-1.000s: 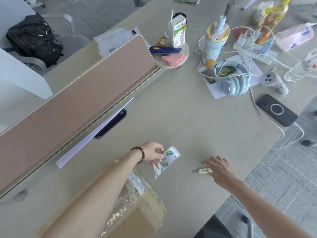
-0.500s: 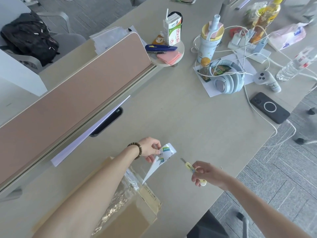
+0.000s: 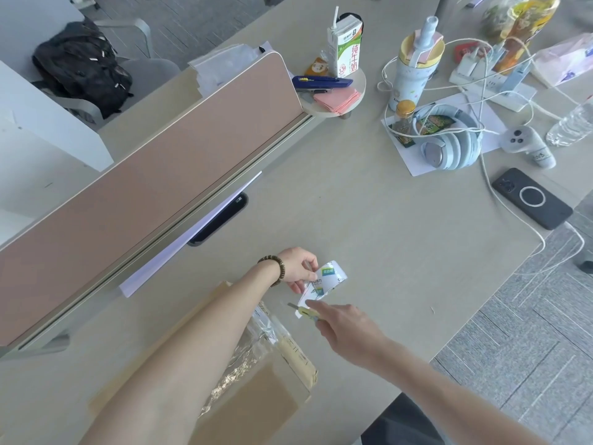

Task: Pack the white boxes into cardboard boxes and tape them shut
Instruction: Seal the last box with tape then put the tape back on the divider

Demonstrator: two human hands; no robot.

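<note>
A cardboard box lies near the table's front edge, partly under my left forearm, with clear tape running over its top. My left hand, a bead bracelet on the wrist, holds a tape roll with a white, green and blue label just beyond the box; a strip stretches from it back to the box. My right hand grips a small yellow utility knife, its blade pointing left at the taut strip just below the roll. No white boxes show.
A pink desk divider runs along the left. At the back right lie headphones, a phone on a cable, a milk carton, a blue cutter, a tumbler and tangled cables. The table edge drops off at right.
My right hand picked the yellow knife up off the table and brought it left to the tape strip below the roll. My left hand kept hold of the roll.
</note>
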